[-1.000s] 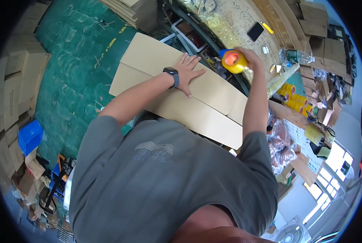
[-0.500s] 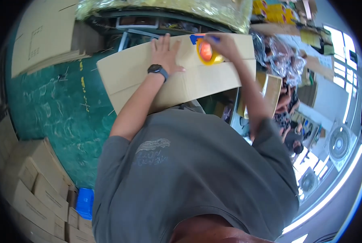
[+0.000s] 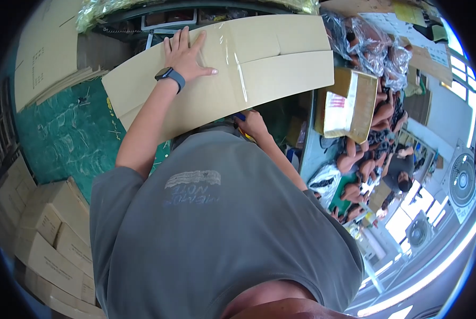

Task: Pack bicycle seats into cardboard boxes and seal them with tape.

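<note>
Left hand (image 3: pixel 186 59): fingers spread, thumb out to the right, palm down on the upper face of a cardboard carton (image 3: pixel 288 66); dark watch (image 3: pixel 164 73) on that wrist. Carton lies beneath this hand and extends well to its right. Clear tape strip (image 3: pixel 242 80) just right of the left thumb, running from the far side toward the near edge, across the flap seam.

Right hand (image 3: pixel 254 124): below the near edge, close to the torso, fingers curled around a tape dispenser (image 3: pixel 240 116); only blue and yellow parts visible, rest hidden.

Right of the right hand: open carton (image 3: pixel 370 109); beyond it, plastic-wrapped bundles (image 3: pixel 370 45). Left of the left hand: stacked flat cardboard (image 3: pixel 46 50), green floor (image 3: pixel 51 133) nearer the body.
</note>
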A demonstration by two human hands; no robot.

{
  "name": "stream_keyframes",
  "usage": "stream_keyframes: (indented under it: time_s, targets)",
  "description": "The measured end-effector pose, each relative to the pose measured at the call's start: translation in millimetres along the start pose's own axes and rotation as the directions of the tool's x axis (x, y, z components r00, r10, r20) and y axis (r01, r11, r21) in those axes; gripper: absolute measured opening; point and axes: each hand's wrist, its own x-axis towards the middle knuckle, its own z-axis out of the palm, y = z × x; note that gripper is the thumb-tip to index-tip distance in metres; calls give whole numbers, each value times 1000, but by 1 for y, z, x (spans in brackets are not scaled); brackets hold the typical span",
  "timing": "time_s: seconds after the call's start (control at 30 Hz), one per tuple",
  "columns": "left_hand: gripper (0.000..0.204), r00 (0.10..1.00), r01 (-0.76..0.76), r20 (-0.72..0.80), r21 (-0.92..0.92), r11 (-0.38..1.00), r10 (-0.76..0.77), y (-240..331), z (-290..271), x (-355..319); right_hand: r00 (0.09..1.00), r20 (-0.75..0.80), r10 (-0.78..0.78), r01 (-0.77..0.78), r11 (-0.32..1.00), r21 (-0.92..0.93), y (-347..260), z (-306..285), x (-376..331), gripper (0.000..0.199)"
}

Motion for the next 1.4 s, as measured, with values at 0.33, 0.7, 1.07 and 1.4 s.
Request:
stream_keyframes:
  time_s: [0.33, 0.7, 1.07, 1.4]
  targets:
    - [60, 926, 370, 376, -903, 219, -13, 171, -64, -136, 831, -300, -468, 522, 843, 129, -39, -270, -128, 53]
    - [64, 758, -486, -202, -810, -329, -621, 228, -112, -243, 278, 32, -960, 952, 280, 120, -131, -248, -64, 65]
    - [52, 234, -17, 99, -994, -106, -967, -196, 18, -287, 385, 515, -766, 923, 317, -219, -322, -102, 92, 46]
    - [94, 86, 965, 20, -251, 79, -996, -151, -28, -130, 435, 537, -723, 898, 391, -201, -325, -108, 131, 42]
